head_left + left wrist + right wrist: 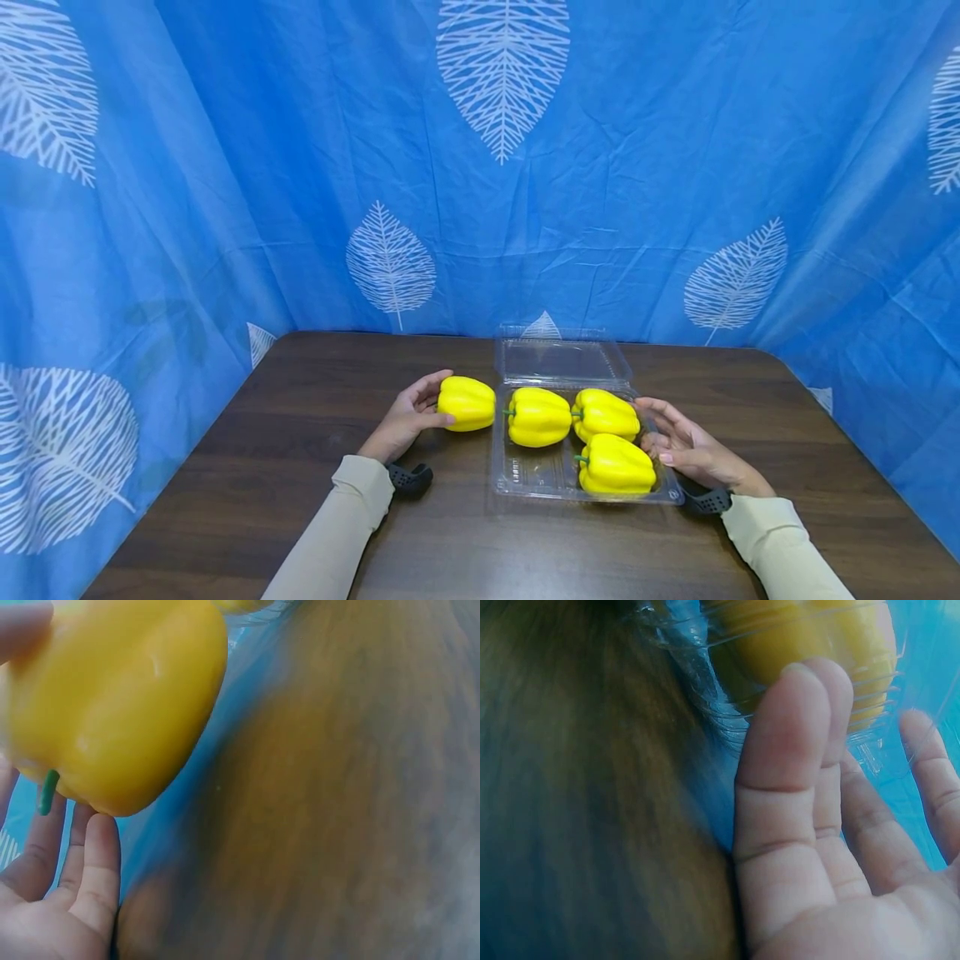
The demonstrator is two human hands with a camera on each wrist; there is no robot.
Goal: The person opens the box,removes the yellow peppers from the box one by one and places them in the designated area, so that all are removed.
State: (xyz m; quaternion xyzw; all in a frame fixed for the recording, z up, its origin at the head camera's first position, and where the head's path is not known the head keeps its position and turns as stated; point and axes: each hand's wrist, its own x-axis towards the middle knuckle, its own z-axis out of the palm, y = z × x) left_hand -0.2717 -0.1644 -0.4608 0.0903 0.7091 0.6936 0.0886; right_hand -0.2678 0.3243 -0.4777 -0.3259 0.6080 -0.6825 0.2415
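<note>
Just left of the clear plastic clamshell, our left hand grips a yellow bell pepper, stem pointing palmward; our right hand, fingers relaxed, is at the clamshell's right side.

Creased blue cloth with white leaf prints behind a dark wood-grain table.

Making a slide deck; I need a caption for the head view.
Left hand holds a yellow pepper beside a clear tray with three peppers inside; right hand at the tray's right edge.
</note>
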